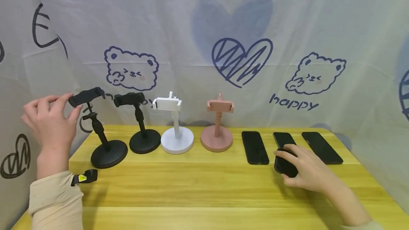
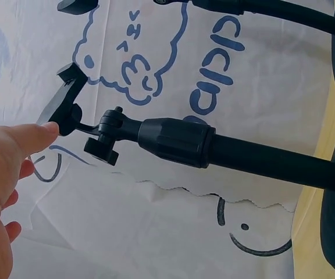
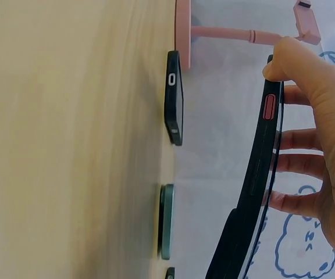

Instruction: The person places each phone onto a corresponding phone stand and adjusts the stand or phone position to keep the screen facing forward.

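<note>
A black phone (image 1: 285,167) is held up above the table (image 1: 191,191) by the right hand (image 1: 308,171). It is pinched between the thumb and the fingers, and a red button (image 3: 269,107) can be seen on its edge. It is probably hard and stiff, a little heavy for its size and smooth, so it could be let slip by a weak pinch. Its glass might be cracked by a fall. It is best held by its two long edges, with the red button left alone.

The clamp (image 1: 86,97) on top of the tall black stand (image 1: 102,137) is pinched at its left end by the thumb and fingers of the left hand (image 1: 52,120). The stand looks stiff, but its thin neck could be turned or tipped by a hard push. The thick pole would be a safer place to be gripped.

Beside it, a short black stand (image 1: 139,116), a white stand (image 1: 176,127) and a pink stand (image 1: 218,125) are lined up. Farther right, a left phone (image 1: 255,148), a middle phone (image 1: 283,138) and a right phone (image 1: 322,148) are laid flat.
</note>
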{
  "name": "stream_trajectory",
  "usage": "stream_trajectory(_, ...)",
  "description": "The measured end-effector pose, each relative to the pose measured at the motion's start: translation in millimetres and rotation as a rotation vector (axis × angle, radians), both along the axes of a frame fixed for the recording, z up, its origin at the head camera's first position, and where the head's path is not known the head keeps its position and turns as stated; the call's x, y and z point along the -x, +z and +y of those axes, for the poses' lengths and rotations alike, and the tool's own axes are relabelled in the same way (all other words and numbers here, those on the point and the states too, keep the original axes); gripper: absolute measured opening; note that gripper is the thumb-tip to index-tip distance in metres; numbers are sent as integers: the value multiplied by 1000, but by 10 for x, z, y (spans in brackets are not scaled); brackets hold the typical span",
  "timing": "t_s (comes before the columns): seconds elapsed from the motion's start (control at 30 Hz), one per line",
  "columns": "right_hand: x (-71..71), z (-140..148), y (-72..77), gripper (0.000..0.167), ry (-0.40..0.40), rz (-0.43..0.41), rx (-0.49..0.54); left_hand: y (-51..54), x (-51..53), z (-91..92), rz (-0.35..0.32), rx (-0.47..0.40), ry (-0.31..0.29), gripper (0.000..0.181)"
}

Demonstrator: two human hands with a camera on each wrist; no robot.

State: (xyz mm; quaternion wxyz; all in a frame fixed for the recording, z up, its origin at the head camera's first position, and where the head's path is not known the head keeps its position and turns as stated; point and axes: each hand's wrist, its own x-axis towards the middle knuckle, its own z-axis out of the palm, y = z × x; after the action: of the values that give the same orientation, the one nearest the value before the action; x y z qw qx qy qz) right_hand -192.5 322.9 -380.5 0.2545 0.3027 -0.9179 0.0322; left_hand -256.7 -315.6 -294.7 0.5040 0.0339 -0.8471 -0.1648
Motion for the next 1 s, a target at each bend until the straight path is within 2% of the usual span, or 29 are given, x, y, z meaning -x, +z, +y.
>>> stream_trajectory(0.43, 28, -161, 67, 68, 30, 2, -25, 25, -19, 19, -43, -4, 12, 37)
stream_trajectory(0.8, 80, -305, 119, 67, 55, 9, -51, 28, -30, 0, -47, 4, 27, 37)
stream_trajectory(1.0, 102, -402, 128, 67, 65, -3, -54, 21, -31, -2, -44, 10, 16, 36)
